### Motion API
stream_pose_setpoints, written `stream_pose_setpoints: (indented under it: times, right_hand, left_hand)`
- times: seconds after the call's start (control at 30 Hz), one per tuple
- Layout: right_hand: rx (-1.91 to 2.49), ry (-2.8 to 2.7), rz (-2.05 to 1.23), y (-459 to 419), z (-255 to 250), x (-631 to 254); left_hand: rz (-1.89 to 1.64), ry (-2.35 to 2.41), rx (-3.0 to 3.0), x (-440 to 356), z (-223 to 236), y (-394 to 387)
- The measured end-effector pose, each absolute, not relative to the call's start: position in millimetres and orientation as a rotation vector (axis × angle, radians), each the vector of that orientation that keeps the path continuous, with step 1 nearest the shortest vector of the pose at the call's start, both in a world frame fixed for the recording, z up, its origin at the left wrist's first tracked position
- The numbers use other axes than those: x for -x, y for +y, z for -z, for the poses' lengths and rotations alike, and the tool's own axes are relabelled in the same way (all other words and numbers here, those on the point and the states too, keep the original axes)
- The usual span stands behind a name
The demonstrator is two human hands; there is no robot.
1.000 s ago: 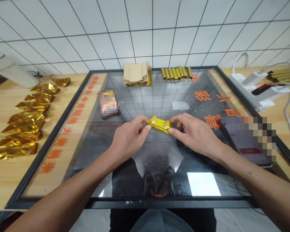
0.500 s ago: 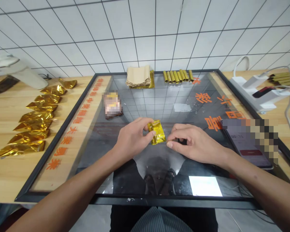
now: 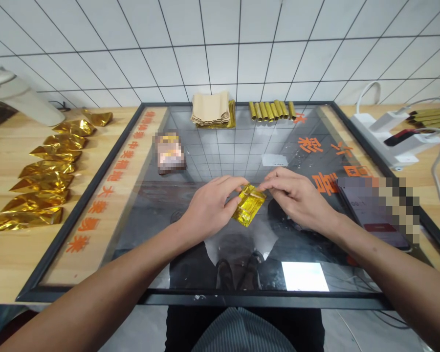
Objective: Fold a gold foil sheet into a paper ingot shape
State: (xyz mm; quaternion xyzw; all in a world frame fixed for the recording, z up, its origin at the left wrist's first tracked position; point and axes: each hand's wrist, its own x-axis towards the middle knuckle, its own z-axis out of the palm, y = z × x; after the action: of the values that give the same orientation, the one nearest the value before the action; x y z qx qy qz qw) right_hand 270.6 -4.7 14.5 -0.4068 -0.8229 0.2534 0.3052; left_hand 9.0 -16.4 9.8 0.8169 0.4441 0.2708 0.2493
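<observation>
A small folded piece of gold foil paper [image 3: 249, 209] is held over the middle of the glass-topped board [image 3: 139, 205]. My left hand [image 3: 210, 208] pinches its left side between thumb and fingers. My right hand [image 3: 297, 198] pinches its upper right corner with fingertips. The foil piece is tilted, one end pointing down toward me. Both hands are closed on it.
Several folded gold foil shapes [image 3: 44, 168] lie in a row on the wooden table at left. A stack of tan paper sheets [image 3: 210, 110] and several gold foil rolls [image 3: 271, 110] sit at the board's far edge. A phone [image 3: 374, 210] lies at right, a power strip [image 3: 392, 142] with cables behind it.
The foil piece was held level and lengthwise between both hands, then turned on end. My right hand let go briefly and now pinches its top corner again.
</observation>
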Motion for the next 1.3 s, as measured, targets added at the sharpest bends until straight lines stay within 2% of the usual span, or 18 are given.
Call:
stream_pose_setpoints:
  times: [0.27,0.43,0.77,1.0,1.3]
  right_hand:
    - [1.05,-2.234,-0.649,-8,-13,-271]
    - [1.087,-2.197,-0.572,-7,-12,-264]
    - [1.301,-2.246,-0.54,-8,-12,-259]
    - [1.408,-2.213,-0.382,-6,-10,-257]
    - [1.251,-2.293,-0.37,-11,-19,-274]
  left_hand:
    - [-0.607,1.439,-2.308,-7,-21,-22]
    - [-0.487,1.388,-2.486,-6,-20,-21]
    - [-0.599,1.285,-2.685,-9,3,-11]
    - [-0.83,1.299,-2.607,5,-11,-6]
    - [-0.713,1.028,-2.656,7,-14,-10]
